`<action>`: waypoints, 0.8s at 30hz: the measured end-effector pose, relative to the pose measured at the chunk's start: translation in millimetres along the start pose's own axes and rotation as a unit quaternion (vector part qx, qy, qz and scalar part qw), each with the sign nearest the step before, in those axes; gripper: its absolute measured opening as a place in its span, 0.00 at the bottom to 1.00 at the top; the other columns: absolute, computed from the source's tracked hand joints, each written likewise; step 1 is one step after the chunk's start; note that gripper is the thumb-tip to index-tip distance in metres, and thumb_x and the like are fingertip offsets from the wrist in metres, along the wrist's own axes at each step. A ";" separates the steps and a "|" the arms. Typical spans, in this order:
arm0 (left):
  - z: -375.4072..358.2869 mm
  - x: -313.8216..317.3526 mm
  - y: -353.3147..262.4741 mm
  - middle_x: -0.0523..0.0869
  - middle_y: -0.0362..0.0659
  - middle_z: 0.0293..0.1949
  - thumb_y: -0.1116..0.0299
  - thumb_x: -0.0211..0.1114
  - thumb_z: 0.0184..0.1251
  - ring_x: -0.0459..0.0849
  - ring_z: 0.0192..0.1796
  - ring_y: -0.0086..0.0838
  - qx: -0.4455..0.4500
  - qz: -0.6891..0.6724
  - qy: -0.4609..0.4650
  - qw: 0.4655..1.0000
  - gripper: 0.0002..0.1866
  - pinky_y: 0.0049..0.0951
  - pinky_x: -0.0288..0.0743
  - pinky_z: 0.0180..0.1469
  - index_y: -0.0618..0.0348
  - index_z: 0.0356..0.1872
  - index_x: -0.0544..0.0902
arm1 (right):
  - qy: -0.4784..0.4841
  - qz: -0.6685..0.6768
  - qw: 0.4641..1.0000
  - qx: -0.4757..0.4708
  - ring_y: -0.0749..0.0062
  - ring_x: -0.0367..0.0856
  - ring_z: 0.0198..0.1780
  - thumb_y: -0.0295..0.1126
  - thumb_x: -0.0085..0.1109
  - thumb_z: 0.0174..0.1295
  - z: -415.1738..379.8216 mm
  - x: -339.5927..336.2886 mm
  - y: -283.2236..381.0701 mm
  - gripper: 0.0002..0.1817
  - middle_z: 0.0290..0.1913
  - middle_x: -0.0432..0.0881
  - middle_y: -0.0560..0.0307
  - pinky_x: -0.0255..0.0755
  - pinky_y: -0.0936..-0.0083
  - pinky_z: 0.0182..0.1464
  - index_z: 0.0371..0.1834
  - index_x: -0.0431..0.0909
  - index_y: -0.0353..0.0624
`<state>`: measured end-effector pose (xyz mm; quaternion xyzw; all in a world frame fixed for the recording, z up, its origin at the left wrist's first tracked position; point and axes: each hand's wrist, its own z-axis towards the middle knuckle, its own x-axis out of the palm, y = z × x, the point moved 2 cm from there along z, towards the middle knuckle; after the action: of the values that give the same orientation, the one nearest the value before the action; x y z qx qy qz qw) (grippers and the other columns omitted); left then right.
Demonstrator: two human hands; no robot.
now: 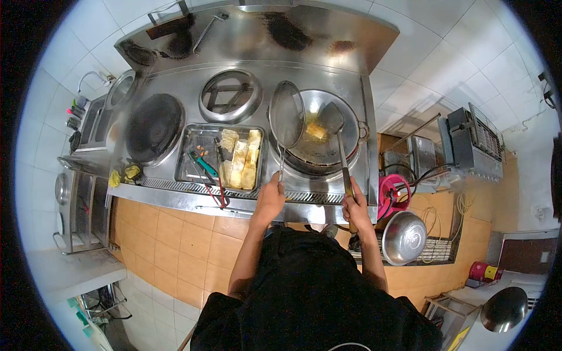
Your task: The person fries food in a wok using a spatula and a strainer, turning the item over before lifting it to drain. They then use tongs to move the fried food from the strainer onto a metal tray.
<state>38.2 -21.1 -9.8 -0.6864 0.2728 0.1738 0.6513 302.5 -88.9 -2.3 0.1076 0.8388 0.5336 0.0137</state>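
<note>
My left hand [270, 199] is closed round the handle of a round mesh skimmer [287, 114], which is held up over the left side of the wok. In my right hand [356, 209] is the long handle of a wok ladle [332, 117]; its dark head is inside the wok [345, 146]. A golden piece of food [317, 130] lies in the wok beside the ladle head, in what looks like oil. Left of the wok, a metal tray [190, 171] holds pale yellow blocks of food [239, 162], tongs [221, 175] and a green-handled tool [204, 164].
An open burner ring [230, 96] sits behind the tray, and a round dark plate [154, 127] is at the left. A yellow cloth [115, 177] lies by the front-left edge. To the right are a pink reel [393, 196] and a metal bowl [404, 238].
</note>
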 end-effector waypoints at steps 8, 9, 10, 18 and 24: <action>-1.5 -4.7 -3.2 0.83 0.67 0.34 0.73 0.52 0.71 0.81 0.41 0.63 -0.008 -0.014 0.005 1.000 0.19 0.54 0.73 0.44 0.66 0.61 0.73 | -0.025 -0.031 0.997 -0.061 0.87 0.58 0.16 0.24 0.44 0.68 3.5 -7.6 -1.0 0.36 0.25 0.68 0.68 0.54 0.84 0.17 0.80 0.51 0.55; -0.9 -3.2 -0.5 0.83 0.67 0.34 0.73 0.52 0.71 0.81 0.41 0.63 -0.007 -0.013 0.005 1.000 0.19 0.54 0.73 0.44 0.66 0.61 0.73 | -0.043 -0.065 0.994 -0.079 0.87 0.58 0.16 0.24 0.45 0.68 4.0 -6.3 0.0 0.36 0.25 0.68 0.69 0.54 0.84 0.17 0.80 0.51 0.55; -0.9 -0.7 2.7 0.83 0.67 0.33 0.73 0.52 0.71 0.81 0.41 0.63 0.013 -0.004 -0.012 1.000 0.19 0.54 0.73 0.44 0.66 0.61 0.73 | -0.042 -0.065 0.994 -0.079 0.87 0.58 0.16 0.24 0.45 0.68 3.1 -4.1 -0.2 0.36 0.25 0.68 0.69 0.54 0.84 0.17 0.80 0.51 0.55; 2.1 0.2 3.7 0.83 0.67 0.33 0.73 0.52 0.71 0.82 0.40 0.63 0.012 -0.007 -0.004 1.000 0.19 0.55 0.73 0.44 0.66 0.60 0.74 | -0.016 -0.022 0.999 -0.027 0.87 0.60 0.16 0.22 0.44 0.67 -5.2 -1.0 8.7 0.36 0.23 0.68 0.70 0.54 0.83 0.17 0.80 0.51 0.52; 0.7 -1.6 3.5 0.83 0.67 0.32 0.73 0.52 0.70 0.82 0.40 0.63 0.006 -0.015 -0.001 1.000 0.19 0.55 0.73 0.43 0.66 0.60 0.74 | -0.045 -0.065 0.992 -0.095 0.86 0.59 0.16 0.22 0.44 0.67 4.0 -10.4 2.9 0.36 0.22 0.66 0.70 0.55 0.83 0.17 0.80 0.51 0.51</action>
<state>35.0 -20.2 -11.7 -0.6862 0.2625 0.1628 0.6586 313.7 -86.2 -2.4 0.0752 0.7879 0.6036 0.0959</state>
